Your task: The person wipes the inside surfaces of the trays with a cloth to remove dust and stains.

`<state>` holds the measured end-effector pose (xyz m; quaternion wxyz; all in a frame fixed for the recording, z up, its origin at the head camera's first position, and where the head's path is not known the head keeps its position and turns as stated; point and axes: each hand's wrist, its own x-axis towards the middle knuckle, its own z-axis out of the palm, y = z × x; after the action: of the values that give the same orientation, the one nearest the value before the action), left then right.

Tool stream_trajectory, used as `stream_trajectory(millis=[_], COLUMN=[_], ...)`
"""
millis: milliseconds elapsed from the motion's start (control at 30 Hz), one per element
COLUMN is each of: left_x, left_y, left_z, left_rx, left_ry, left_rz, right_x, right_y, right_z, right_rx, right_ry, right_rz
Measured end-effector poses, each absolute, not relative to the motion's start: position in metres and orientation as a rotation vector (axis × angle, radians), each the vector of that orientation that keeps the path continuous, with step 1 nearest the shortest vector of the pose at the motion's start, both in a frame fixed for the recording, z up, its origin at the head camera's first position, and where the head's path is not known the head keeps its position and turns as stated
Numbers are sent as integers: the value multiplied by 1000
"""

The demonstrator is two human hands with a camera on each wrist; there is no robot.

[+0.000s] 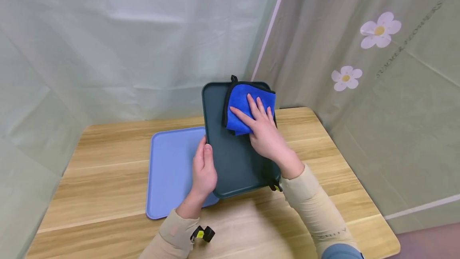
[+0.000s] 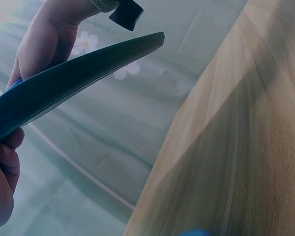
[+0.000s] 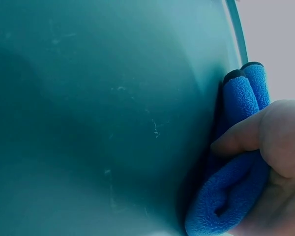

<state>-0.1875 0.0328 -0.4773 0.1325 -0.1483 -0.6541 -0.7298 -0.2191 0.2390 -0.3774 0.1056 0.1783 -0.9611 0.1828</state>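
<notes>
A dark green tray (image 1: 233,163) is held up tilted above the table, its inner face toward the head camera. My left hand (image 1: 205,171) grips its left edge, thumb on the front; in the left wrist view curled fingers (image 2: 9,157) lie under the tray (image 2: 78,78). With fingers spread, my right hand (image 1: 266,135) presses a folded blue cloth (image 1: 238,105) with black edging on the tray's upper right part. The right wrist view shows the cloth (image 3: 226,196) bunched under the right hand (image 3: 280,147), beside pale marks on the tray (image 3: 113,123).
A light blue tray (image 1: 170,171) lies flat on the wooden table (image 1: 108,187), partly behind the green tray and left hand. Pale curtains (image 1: 161,51) stand behind the table and at its sides, the right one with printed flowers.
</notes>
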Motion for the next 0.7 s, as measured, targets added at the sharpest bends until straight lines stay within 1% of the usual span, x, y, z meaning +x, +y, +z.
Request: stream_trajectory(millis=[400,700], left_x=[-189,-191], left_y=[33,31], left_z=[-478,-478], left_rx=[-497,-500], left_ry=[-1848,-1859], left_rz=[-2141,-2110], right_x=[-220,-211], right_y=[234,214], right_z=[-381,-382], right_rx=[540,674], right_ry=[-2843,-2822], right_rz=[617,600])
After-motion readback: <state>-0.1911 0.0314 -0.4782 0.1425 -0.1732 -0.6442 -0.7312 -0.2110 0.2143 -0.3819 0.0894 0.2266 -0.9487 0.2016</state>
